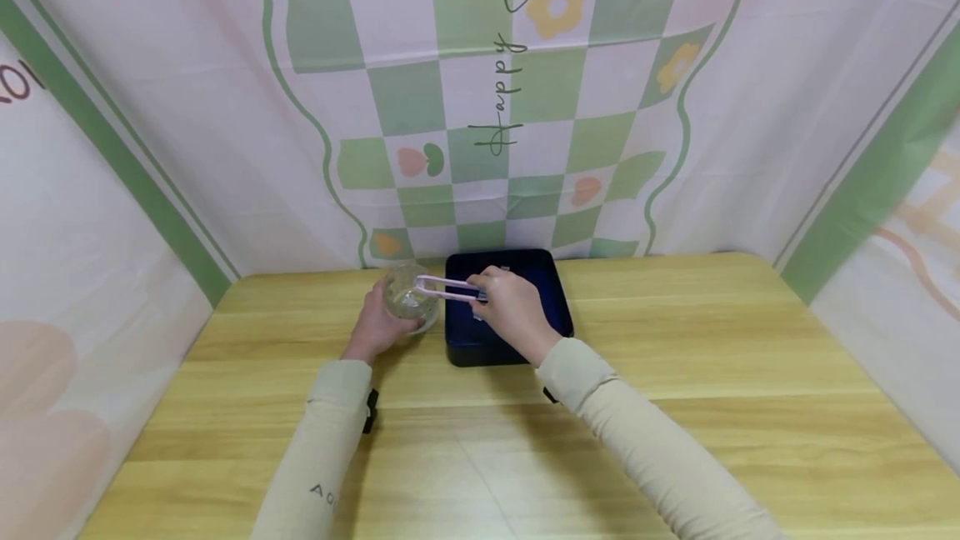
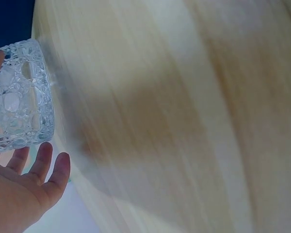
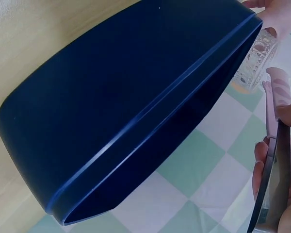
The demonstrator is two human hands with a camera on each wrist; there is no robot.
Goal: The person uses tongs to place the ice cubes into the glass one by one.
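Observation:
A clear patterned glass point(image 1: 411, 315) stands at the left of a dark blue tray point(image 1: 463, 354). My left hand point(image 1: 377, 327) holds the glass from its left side. In the left wrist view, the thumb lies on one side of the cut glass point(image 2: 20, 104) and the fingers point(image 2: 58, 172) on the other. My right hand point(image 1: 513, 307), above the tray, pinches metal tongs with pink tips point(image 1: 453, 282). The tongs point left, their tips over the glass mouth, where I cannot tell whether they hold a clear piece. In the right wrist view the tongs point(image 3: 276, 160) show beside the tray wall.
Small pale shiny bits point(image 1: 477, 317) show inside the tray, partly hidden by my right hand. The wooden table point(image 1: 675, 357) ends at a hanging cloth point(image 1: 480, 107) with green checks, close behind the tray. Cloth also hangs at both sides.

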